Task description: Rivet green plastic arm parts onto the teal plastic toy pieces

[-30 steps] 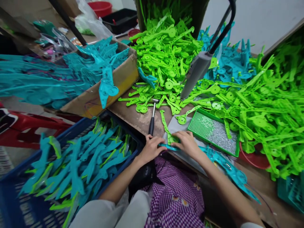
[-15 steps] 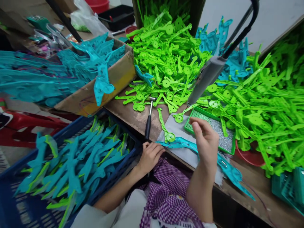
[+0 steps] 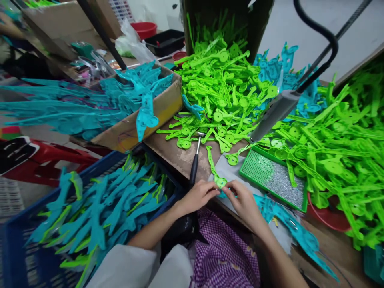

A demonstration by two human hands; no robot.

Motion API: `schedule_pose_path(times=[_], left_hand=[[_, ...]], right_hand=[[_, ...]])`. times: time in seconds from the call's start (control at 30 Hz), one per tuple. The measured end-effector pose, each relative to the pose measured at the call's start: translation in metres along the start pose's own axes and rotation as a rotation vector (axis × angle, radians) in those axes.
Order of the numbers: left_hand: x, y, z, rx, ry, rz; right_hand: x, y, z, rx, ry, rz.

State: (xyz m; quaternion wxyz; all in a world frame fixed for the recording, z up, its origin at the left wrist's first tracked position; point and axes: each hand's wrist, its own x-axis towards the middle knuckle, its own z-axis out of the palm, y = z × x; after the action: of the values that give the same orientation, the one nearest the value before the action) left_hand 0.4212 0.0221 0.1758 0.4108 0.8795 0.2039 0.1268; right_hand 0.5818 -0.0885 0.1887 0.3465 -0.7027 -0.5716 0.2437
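My left hand [image 3: 200, 196] and my right hand [image 3: 243, 203] meet at the table's near edge, fingers closed in a pinch. Their fingertips are at the lower rim of the round end of a bright green plastic arm [image 3: 212, 162]. What sits between them is too small or hidden to name. A long teal plastic part [image 3: 300, 232] lies along the edge, passing under my right hand, its left end mostly covered by my fingers. Left of the green arm is a hammer [image 3: 195, 164] with a black handle. A grey hanging power screwdriver [image 3: 271, 114] points down behind my right hand.
A green tray [image 3: 258, 168] holds small metal pieces. Piles of green arms [image 3: 330, 156] surround it, partly over a red bowl [image 3: 327, 212]. At left stand a cardboard box [image 3: 162, 104] of teal parts and a blue crate [image 3: 18, 228] of teal-and-green pieces.
My right hand has come down from above the tray's near side to the green arm's round end. My left hand has shifted right to meet it. The view has tilted up slightly.
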Motion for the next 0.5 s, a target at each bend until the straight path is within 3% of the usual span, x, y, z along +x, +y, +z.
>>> schedule_pose_path(times=[0.13, 0.2, 0.37, 0.43, 0.5], left_hand=[[-0.017, -0.009, -0.002, 0.126, 0.063, 0.032], [-0.026, -0.011, -0.008, 0.172, 0.105, 0.028], [-0.032, -0.011, -0.025, 0.183, 0.119, 0.023], [-0.025, -0.009, -0.026, 0.182, 0.101, 0.054], [-0.013, -0.003, -0.023, 0.208, 0.082, 0.073]], right_hand=[[0.008, 0.003, 0.017, -0.147, -0.091, -0.079], [0.008, 0.004, 0.020, -0.172, -0.068, -0.095], [-0.005, 0.014, -0.004, -0.275, 0.052, -0.134], [-0.011, 0.015, -0.014, -0.412, 0.066, -0.153], [-0.014, 0.011, -0.019, -0.566, 0.165, -0.141]])
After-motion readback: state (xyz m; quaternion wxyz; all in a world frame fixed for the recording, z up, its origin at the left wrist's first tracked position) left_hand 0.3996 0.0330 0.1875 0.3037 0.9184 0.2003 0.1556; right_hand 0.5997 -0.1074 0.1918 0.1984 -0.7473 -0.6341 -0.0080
